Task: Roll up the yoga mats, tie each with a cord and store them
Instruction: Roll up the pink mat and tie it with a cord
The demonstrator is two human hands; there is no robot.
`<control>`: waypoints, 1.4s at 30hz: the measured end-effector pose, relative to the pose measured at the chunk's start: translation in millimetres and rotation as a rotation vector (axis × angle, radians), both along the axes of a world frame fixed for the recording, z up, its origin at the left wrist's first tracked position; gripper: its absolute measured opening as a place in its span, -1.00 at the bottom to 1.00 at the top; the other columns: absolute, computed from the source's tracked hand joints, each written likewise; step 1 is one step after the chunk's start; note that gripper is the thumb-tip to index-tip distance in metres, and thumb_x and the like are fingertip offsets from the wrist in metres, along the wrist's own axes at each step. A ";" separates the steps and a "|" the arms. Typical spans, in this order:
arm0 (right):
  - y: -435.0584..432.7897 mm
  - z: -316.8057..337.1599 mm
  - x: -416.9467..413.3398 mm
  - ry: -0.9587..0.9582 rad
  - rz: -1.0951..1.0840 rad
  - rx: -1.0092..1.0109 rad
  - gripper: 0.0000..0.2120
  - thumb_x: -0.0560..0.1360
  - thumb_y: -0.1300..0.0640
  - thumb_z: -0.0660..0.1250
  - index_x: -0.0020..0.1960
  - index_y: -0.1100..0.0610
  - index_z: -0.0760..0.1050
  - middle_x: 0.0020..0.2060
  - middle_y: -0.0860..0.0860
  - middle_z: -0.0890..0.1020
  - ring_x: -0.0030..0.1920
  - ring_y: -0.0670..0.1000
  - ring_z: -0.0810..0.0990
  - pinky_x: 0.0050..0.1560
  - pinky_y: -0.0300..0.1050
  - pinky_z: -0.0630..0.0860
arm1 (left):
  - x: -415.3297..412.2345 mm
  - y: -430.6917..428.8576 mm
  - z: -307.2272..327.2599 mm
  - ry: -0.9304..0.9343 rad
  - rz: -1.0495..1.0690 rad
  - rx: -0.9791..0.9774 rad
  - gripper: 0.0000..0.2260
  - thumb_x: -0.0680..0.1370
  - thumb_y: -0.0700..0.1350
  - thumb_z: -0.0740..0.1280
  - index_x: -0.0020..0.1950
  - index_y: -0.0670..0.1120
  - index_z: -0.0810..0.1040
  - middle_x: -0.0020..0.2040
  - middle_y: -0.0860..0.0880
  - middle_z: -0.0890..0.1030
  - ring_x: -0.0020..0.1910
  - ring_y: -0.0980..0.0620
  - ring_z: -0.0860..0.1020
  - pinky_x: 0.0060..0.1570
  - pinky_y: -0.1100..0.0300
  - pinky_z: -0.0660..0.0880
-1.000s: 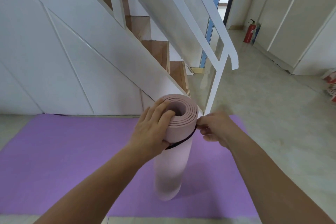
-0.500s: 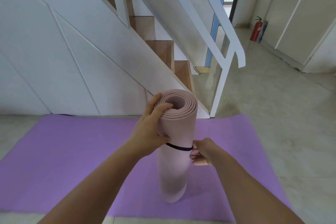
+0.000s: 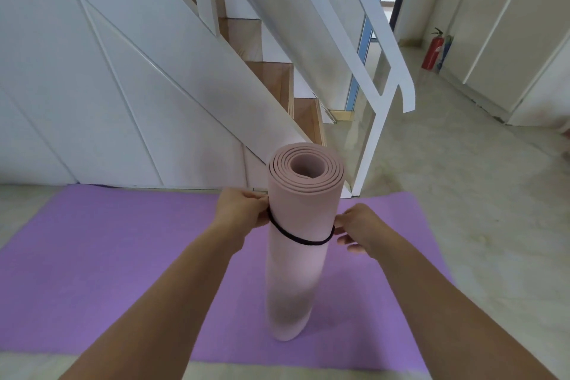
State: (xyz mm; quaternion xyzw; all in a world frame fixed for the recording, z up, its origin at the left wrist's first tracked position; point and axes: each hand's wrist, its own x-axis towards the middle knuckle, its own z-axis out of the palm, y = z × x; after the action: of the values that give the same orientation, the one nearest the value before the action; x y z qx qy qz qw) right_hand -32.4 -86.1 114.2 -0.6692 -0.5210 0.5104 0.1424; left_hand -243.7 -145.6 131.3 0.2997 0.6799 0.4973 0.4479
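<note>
No brand, label or writing can be read on anything here. The rolled pink yoga mat (image 3: 296, 262) stands upright on its lower end, a smooth matte tube whose top shows a tight spiral of layers around a hollow core; it rests on the purple yoga mat (image 3: 123, 271), which lies unrolled and flat on the pale floor (image 3: 462, 194) at the foot of the white staircase (image 3: 154, 86). A thin black cord (image 3: 300, 239) circles the pink roll in its upper part, sagging slightly across the near face; the far side of the loop is hidden behind the roll. The left hand (image 3: 243, 213) is closed on the cord where it meets the roll's left edge, fingers curled in against the mat. The right hand (image 3: 357, 228) pinches the cord at the right edge with thumb and forefinger, its other fingers loosely spread. No knot or cord ends can be made out. The purple mat's near corners are covered by the forearms, and the stairs' wooden treads are partly screened by the white handrail (image 3: 385, 49). A red fire extinguisher (image 3: 433, 51) stands far off by the wall, its label too small to read.
</note>
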 end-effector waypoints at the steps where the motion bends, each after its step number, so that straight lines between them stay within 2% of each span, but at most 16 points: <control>1: 1.1 -0.3 -0.4 0.002 -0.006 -0.014 -0.85 0.55 0.21 0.25 -0.20 0.20 0.47 -0.24 0.08 0.62 -0.39 0.02 0.48 -0.36 -0.24 0.39 | -4.4 3.7 2.5 -0.010 0.006 -0.017 -0.93 0.52 -0.38 0.38 -0.09 -0.31 0.67 -0.15 -0.21 0.70 -0.18 -0.11 0.68 -0.27 0.22 0.63; 3: 2.4 -4.3 -0.3 0.035 -0.009 -0.045 -0.85 0.56 0.18 0.26 -0.17 0.19 0.47 -0.29 0.03 0.58 -0.45 -0.01 0.44 -0.40 -0.26 0.36 | -10.7 8.6 3.9 -0.011 -0.004 -0.044 -0.91 0.51 -0.42 0.37 -0.03 -0.37 0.65 -0.10 -0.26 0.70 -0.14 -0.15 0.70 -0.26 0.18 0.64; 6: 6.2 -12.5 -0.4 0.129 -0.028 -0.069 -0.86 0.58 0.15 0.26 -0.09 0.21 0.50 -0.23 0.05 0.54 -0.46 0.00 0.42 -0.45 -0.25 0.39 | -13.4 12.0 -1.6 -0.042 -0.033 -0.061 -0.89 0.51 -0.43 0.36 -0.03 -0.35 0.66 -0.10 -0.25 0.70 -0.19 -0.09 0.68 -0.33 0.23 0.61; 9: 14.5 -22.1 2.3 0.209 -0.047 -0.095 -0.83 0.59 0.15 0.25 0.00 0.23 0.54 -0.22 0.05 0.53 -0.40 0.03 0.47 -0.44 -0.22 0.44 | -12.2 19.5 -9.2 -0.064 -0.030 -0.065 -0.91 0.46 -0.45 0.35 -0.12 -0.33 0.62 -0.20 -0.25 0.63 -0.29 -0.12 0.58 -0.37 0.26 0.58; 11: 15.0 -31.5 5.1 0.239 -0.051 -0.106 -0.84 0.58 0.15 0.26 -0.08 0.21 0.55 -0.25 0.05 0.51 -0.41 0.02 0.48 -0.45 -0.23 0.45 | -10.1 21.1 -19.9 -0.057 -0.012 -0.084 -0.87 0.41 -0.44 0.37 -0.12 -0.25 0.56 -0.24 -0.21 0.49 -0.31 -0.08 0.46 -0.39 0.24 0.55; 16: 8.2 -78.4 9.9 0.126 -0.102 -0.144 -0.80 0.55 0.20 0.27 -0.24 0.19 0.44 -0.33 0.05 0.46 -0.46 0.01 0.44 -0.42 -0.22 0.49 | 0.4 5.4 -85.2 0.007 -0.040 -0.258 -0.84 0.41 -0.48 0.34 -0.21 -0.24 0.48 -0.28 -0.19 0.42 -0.40 -0.06 0.41 -0.47 0.22 0.54; 18: 5.6 -103.4 9.8 0.090 -0.123 -0.172 -0.80 0.55 0.21 0.28 -0.24 0.21 0.44 -0.33 0.07 0.48 -0.45 0.03 0.50 -0.40 -0.19 0.53 | 5.6 2.7 -114.5 0.051 -0.044 -0.296 -0.85 0.41 -0.47 0.30 -0.25 -0.25 0.51 -0.31 -0.19 0.44 -0.41 -0.06 0.42 -0.44 0.19 0.54; 20: 3.2 -125.4 8.5 0.069 -0.157 -0.196 -0.86 0.55 0.23 0.29 -0.15 0.28 0.48 -0.24 0.13 0.52 -0.40 0.08 0.57 -0.38 -0.11 0.58 | 9.1 4.9 -135.6 0.075 -0.032 -0.329 -0.87 0.42 -0.46 0.29 -0.25 -0.28 0.57 -0.33 -0.19 0.49 -0.42 -0.06 0.45 -0.37 0.12 0.56; 24: -0.4 -149.5 1.6 0.018 -0.194 -0.232 -0.88 0.57 0.27 0.24 -0.06 0.34 0.47 -0.19 0.19 0.55 -0.30 0.20 0.65 -0.21 0.17 0.67 | 7.9 12.9 -161.2 0.143 -0.004 -0.392 -0.88 0.42 -0.42 0.29 -0.20 -0.39 0.63 -0.36 -0.20 0.59 -0.42 -0.07 0.55 -0.16 -0.10 0.64; 27: -3.3 -157.9 -0.1 -0.020 -0.185 -0.260 -0.83 0.56 0.28 0.18 0.00 0.35 0.51 -0.21 0.18 0.56 -0.30 0.19 0.65 -0.21 0.15 0.67 | 11.2 12.9 -173.9 0.135 -0.019 -0.405 -0.83 0.42 -0.43 0.26 -0.25 -0.33 0.65 -0.34 -0.22 0.63 -0.39 -0.10 0.59 -0.14 -0.10 0.66; 29: -0.3 -156.7 -0.3 0.030 -0.179 -0.230 -0.80 0.55 0.26 0.19 0.00 0.35 0.54 -0.20 0.16 0.58 -0.33 0.13 0.63 -0.22 0.08 0.65 | 10.2 18.2 -176.2 0.079 -0.002 -0.388 -0.82 0.44 -0.43 0.25 -0.24 -0.34 0.64 -0.25 -0.28 0.67 -0.28 -0.18 0.67 -0.15 -0.05 0.67; 32: 2.3 -148.2 0.6 0.167 -0.177 -0.218 -0.79 0.56 0.17 0.24 0.06 0.30 0.53 -0.14 0.15 0.62 -0.31 0.13 0.63 -0.22 -0.01 0.64 | 6.4 24.3 -163.5 -0.008 -0.008 -0.388 -0.90 0.48 -0.41 0.28 -0.11 -0.39 0.59 -0.08 -0.34 0.67 -0.09 -0.25 0.68 -0.30 0.12 0.65; 35: -0.3 -138.3 -0.3 0.216 -0.166 -0.231 -0.81 0.55 0.21 0.23 0.08 0.29 0.51 -0.14 0.15 0.60 -0.28 0.15 0.65 -0.22 -0.05 0.61 | 3.4 24.2 -144.4 -0.040 -0.059 -0.395 -0.87 0.46 -0.42 0.22 -0.13 -0.27 0.53 -0.12 -0.27 0.62 -0.14 -0.21 0.64 -0.17 0.03 0.67; 38: -7.1 -131.4 -0.4 0.217 -0.145 -0.231 -0.75 0.49 0.29 0.22 0.10 0.37 0.53 -0.19 0.16 0.58 -0.27 0.15 0.67 -0.21 -0.02 0.62 | 7.2 17.0 -119.6 -0.075 -0.208 -0.380 -0.76 0.41 -0.47 0.15 -0.08 -0.36 0.59 -0.23 -0.12 0.58 -0.12 -0.11 0.56 -0.04 0.00 0.65; 40: -11.9 -127.9 0.5 0.233 -0.142 -0.232 -0.71 0.45 0.29 0.24 0.11 0.38 0.56 -0.19 0.17 0.60 -0.25 0.15 0.68 -0.23 -0.05 0.63 | 10.1 11.8 -106.8 -0.118 -0.216 -0.371 -0.75 0.42 -0.47 0.15 -0.05 -0.36 0.59 -0.31 -0.09 0.51 -0.17 -0.09 0.52 -0.01 -0.07 0.65; 42: -16.0 -123.1 1.8 0.260 -0.147 -0.239 -0.72 0.43 0.29 0.25 0.08 0.35 0.59 -0.18 0.19 0.62 -0.23 0.15 0.68 -0.20 -0.07 0.63 | 10.7 9.1 -100.9 -0.214 -0.133 -0.369 -0.81 0.47 -0.42 0.16 -0.08 -0.30 0.55 -0.18 -0.13 0.54 -0.14 -0.13 0.53 -0.03 -0.15 0.64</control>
State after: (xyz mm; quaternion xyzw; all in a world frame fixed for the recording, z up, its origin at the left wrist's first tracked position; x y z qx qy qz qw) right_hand -30.6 -102.2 -8.9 -0.6460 -0.3834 0.6391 0.1650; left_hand -233.0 -136.5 30.4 0.2024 0.6865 0.3628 0.5968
